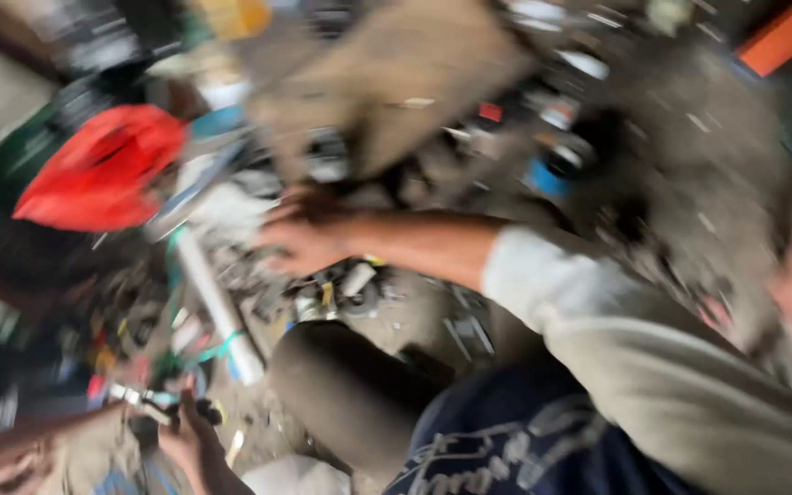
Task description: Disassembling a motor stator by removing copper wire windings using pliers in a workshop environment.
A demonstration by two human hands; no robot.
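Observation:
The view is heavily blurred. My right hand (309, 236) reaches out from a pale grey sleeve (598, 312) over a heap of small metal and plastic parts (336, 293) on the dirty ground, fingers spread and resting on the heap. Whether it grips anything cannot be told. My left hand (190, 440) is at the bottom left, closed around a small dark and silver object (153, 401). A white tube (217, 307) lies between the two hands.
A red plastic bag (103, 170) sits at the left and a brown cardboard sheet (396, 73) at the top. A dark rounded shape (346, 394), perhaps a knee, is bottom centre. Scattered scrap covers the ground; an orange object (786, 32) is at the top right.

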